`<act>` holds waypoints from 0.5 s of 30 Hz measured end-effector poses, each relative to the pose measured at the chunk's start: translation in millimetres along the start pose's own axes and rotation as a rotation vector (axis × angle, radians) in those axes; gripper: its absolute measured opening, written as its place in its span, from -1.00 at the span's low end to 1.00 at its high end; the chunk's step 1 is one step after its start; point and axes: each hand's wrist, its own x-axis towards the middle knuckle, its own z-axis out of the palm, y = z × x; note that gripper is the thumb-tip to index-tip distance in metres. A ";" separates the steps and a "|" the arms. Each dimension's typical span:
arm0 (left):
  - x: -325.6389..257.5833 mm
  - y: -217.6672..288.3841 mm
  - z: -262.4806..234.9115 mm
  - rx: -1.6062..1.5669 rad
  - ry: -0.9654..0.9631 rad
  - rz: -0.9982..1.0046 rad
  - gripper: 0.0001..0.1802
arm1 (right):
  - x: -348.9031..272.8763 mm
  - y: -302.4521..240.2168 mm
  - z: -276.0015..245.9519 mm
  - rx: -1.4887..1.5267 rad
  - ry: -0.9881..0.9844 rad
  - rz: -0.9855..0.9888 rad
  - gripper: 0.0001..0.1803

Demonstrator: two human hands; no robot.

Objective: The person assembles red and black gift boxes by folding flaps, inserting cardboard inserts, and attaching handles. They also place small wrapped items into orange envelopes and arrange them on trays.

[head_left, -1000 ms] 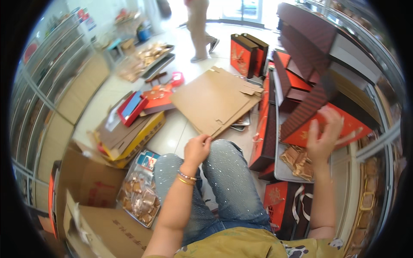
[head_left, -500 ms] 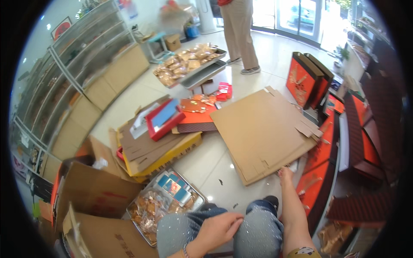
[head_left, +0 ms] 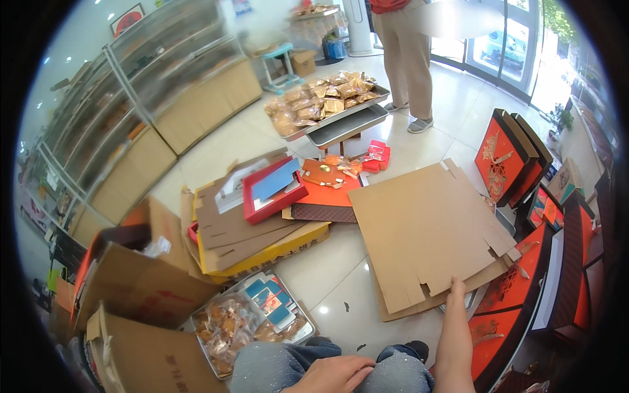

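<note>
My right hand (head_left: 457, 289) grips the near edge of a flat brown cardboard sheet (head_left: 426, 229) that has notched slots and tabs. A second cardboard sheet (head_left: 419, 309) shows underneath it, slightly askew. My left hand (head_left: 337, 374) lies across my knees, fingers stretched out and holding nothing. By my left knee, a metal tray (head_left: 313, 322) holds wrapped baked goods (head_left: 226, 327) and blue-and-white packets (head_left: 268, 298). What supports the sheets is mostly hidden.
Left stand open cardboard boxes (head_left: 147, 285) and a yellow-edged box (head_left: 282, 252) with cardboard pieces and a red tray (head_left: 278, 202). Ahead are raised trays of packets (head_left: 331, 101) and a standing person (head_left: 406, 59). Orange-red gift boxes (head_left: 508, 278) line the right.
The view has shifted, so most things sit farther right or lower. My right hand now shows on top of the sheet's near edge, and the two sheets look less aligned. My left hand stays on my knees.
</note>
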 end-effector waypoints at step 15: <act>31.4 -4.1 19.2 0.029 -0.063 0.047 -0.75 | -21.9 22.2 -44.7 0.301 -0.144 0.226 -0.35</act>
